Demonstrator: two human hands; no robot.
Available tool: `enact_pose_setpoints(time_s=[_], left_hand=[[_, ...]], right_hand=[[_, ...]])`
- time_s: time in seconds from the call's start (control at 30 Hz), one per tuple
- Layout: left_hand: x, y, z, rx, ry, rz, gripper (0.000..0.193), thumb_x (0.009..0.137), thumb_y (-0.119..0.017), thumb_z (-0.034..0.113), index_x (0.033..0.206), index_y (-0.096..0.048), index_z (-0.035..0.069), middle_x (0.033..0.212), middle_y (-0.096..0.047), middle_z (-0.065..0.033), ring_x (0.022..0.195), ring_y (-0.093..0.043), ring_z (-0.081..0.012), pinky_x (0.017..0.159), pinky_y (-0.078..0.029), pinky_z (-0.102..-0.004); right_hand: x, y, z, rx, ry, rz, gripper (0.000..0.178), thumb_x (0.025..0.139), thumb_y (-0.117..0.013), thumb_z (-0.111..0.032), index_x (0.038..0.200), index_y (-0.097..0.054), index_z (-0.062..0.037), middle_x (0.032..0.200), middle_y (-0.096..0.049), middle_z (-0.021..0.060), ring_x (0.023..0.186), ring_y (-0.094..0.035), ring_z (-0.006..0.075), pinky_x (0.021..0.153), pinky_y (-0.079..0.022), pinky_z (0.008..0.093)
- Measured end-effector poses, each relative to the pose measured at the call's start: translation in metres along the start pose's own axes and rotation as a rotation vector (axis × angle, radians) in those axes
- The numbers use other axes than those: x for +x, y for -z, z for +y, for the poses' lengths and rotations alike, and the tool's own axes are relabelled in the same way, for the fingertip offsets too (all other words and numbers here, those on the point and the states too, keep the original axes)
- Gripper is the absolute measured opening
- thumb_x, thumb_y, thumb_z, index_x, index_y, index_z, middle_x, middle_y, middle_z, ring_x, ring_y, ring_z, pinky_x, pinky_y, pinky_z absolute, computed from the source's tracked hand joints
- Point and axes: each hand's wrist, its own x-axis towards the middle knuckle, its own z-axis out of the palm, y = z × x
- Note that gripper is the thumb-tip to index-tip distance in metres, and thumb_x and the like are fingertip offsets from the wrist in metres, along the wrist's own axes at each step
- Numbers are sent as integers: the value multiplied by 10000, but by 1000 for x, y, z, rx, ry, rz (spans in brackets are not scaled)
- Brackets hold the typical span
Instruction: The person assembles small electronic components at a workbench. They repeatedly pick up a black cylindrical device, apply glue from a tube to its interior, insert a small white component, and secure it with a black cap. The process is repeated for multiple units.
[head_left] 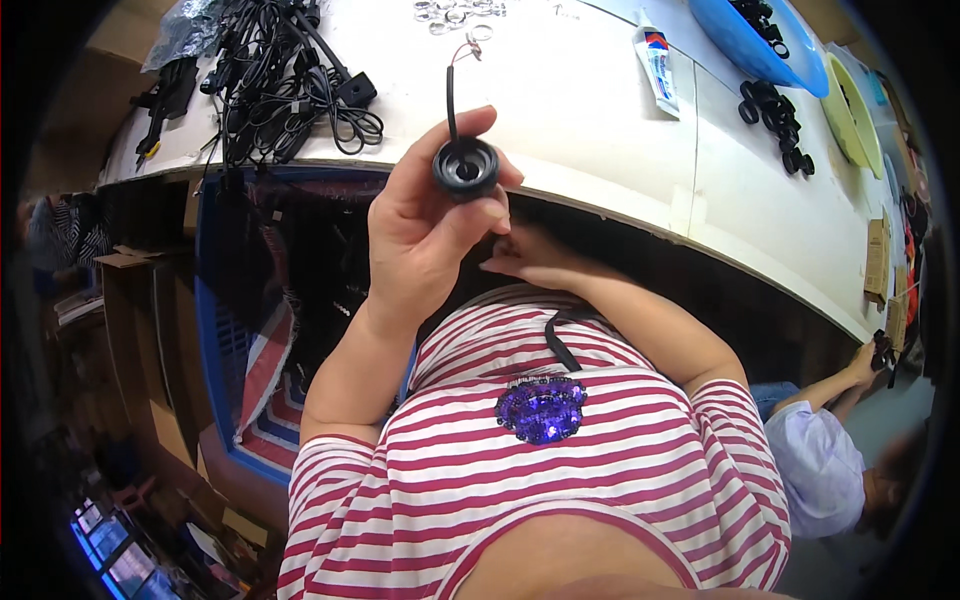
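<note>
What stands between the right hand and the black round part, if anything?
In this view, the thumb of the left hand lies between the right hand and the black round part; nothing else visible does.

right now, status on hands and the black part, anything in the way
Left hand holds black part, open face to camera, cord running up. Right hand partly hidden, grip unclear. Nothing seen covering the part's face.

There are one black fitting (467,168), one tube (656,70), two basins (728,32).
</note>
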Motion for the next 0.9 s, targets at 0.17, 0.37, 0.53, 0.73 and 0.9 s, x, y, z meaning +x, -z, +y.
enact_pose_setpoints(time_s=[0.17, 0.37, 0.53, 0.73, 0.9], left_hand=[[0, -4, -4, -110, 58, 9, 466, 822, -569, -7, 1254, -397, -36, 934, -580, -118, 758, -572, -121, 707, -483, -229], [0, -1, 7, 75, 86, -21, 549, 814, -632, 150, 1255, -380, -56, 977, -583, -166, 802, -618, -189, 786, -493, -310], [-2, -1, 6, 67, 117, -44, 534, 810, -631, 127, 1244, -387, -65, 982, -582, -181, 816, -628, -207, 788, -506, -339], [-6, -1, 5, 62, 141, -25, 503, 795, -641, 93, 1217, -421, -68, 980, -582, -181, 824, -630, -213, 789, -511, -344], [-5, -1, 6, 95, 150, -26, 476, 777, -652, 63, 1191, -453, -60, 978, -586, -170, 836, -629, -213, 791, -511, -341]], right_hand=[[8, -10, -18, 113, 48, -96, 282, 789, -635, -183, 1005, -551, -23, 834, -559, 54, 712, -533, 124, 660, -445, 252], [20, -9, 45, -107, 36, 96, 227, 843, -557, -187, 981, -582, -7, 783, -641, 92, 641, -593, 149, 590, -459, 284], [21, -15, 33, -212, 200, 142, 274, 805, -583, -166, 1015, -579, 10, 709, -635, 93, 587, -591, 184, 566, -458, 312], [23, -11, 51, -339, 93, 139, 247, 797, -570, -137, 1008, -608, -15, 700, -627, 113, 661, -609, 213, 631, -468, 328], [20, -4, 57, -763, 226, 141, 282, 807, -576, -166, 1049, -593, -22, 880, -618, 173, 845, -597, 264, 760, -456, 359]])
